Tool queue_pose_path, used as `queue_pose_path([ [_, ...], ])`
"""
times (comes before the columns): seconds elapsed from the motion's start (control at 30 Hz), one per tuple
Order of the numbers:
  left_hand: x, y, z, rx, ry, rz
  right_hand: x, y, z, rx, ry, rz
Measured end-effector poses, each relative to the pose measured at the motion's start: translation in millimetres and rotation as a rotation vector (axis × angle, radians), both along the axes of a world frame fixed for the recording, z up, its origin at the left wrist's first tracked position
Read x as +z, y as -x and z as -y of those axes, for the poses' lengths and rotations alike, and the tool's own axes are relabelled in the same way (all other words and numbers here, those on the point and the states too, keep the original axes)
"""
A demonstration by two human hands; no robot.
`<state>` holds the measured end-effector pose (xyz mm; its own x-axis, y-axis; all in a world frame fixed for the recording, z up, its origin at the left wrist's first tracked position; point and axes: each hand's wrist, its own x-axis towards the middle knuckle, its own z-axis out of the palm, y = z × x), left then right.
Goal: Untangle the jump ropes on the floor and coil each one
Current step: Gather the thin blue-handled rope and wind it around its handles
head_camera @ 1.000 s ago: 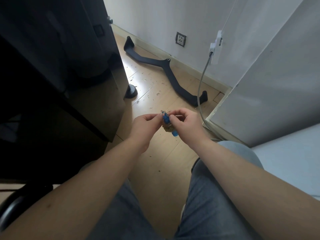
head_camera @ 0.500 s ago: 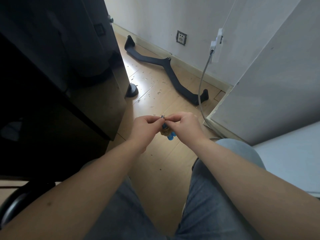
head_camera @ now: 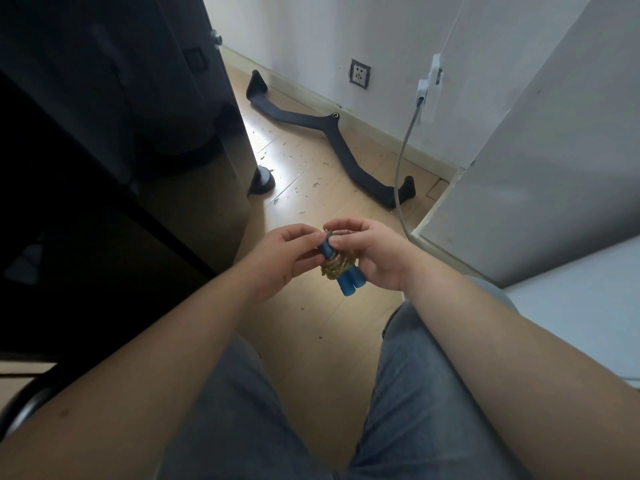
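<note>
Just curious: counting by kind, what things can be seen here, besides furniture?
Blue-handled jump rope, held by left hand and right hand: 1
Black curved bar: 1
Wall socket: 1
Grey cable: 1
Total: 4

A long black bent bar (head_camera: 332, 140) is lying on the wooden floor (head_camera: 311, 323) at twelve o'clock, beside the baseboard. A wall socket (head_camera: 360, 73) is sitting above it. At one o'clock a white adapter (head_camera: 429, 91) is trailing a grey cable (head_camera: 401, 157) down past the bar's right end. A dark cabinet (head_camera: 104, 133) is filling nine to eleven o'clock, a round black foot (head_camera: 262, 181) standing at its corner.
</note>
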<state>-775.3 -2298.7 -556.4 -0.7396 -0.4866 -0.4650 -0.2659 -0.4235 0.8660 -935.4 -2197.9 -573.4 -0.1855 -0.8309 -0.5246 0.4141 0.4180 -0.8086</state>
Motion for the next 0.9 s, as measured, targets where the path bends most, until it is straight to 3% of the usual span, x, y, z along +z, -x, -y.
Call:
queue_pose_path([
  [0.23, 1.4, 0.6, -0.9, -0.088, 0.014, 0.023, 0.4, 3.6, -3.9, 0.135, 0.009, 0.067],
  [0.4, -4.3, 0.5, 0.4, -0.178, 0.278, 0.135, 2.5, -0.8, -2.2, 0.181, 0.036, 0.132],
  [0.73, -6.0, 8.3, -0.2, -0.136, 0.334, 0.255, 9.7, -5.9, -2.6, 0.211, -0.026, 0.004],
  [0.9, -4.0, 12.9, 5.1, -0.179, 0.541, 0.349, 10.3, -1.7, 0.0, 0.168, -0.039, -0.027],
])
